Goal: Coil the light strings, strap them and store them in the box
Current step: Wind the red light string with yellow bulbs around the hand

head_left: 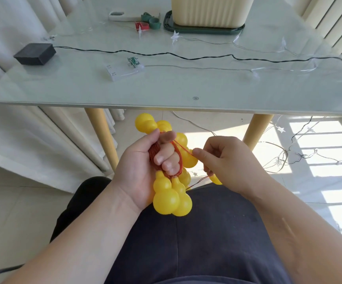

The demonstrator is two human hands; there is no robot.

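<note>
Below the table's front edge, my left hand (145,169) grips a coil of red wire (154,152) with several yellow gourd-shaped bulbs (171,198) bunched around it. My right hand (225,158) pinches a strand of that red wire beside the coil, and one more yellow bulb (215,179) hangs under it. On the glass table (186,85) lie a black-wired string (166,53) with a black battery box (34,53) and a clear star string (207,68) with a clear battery case (124,70). Green and red straps (148,22) lie at the back beside the cream box (209,11).
The cream box stands on a dark green lid (202,29). A white phone case (121,16) lies near the straps. More star-light wire trails over the tiled floor (288,152) at the right. Wooden table legs (102,140) stand ahead of my knees; white curtains hang left.
</note>
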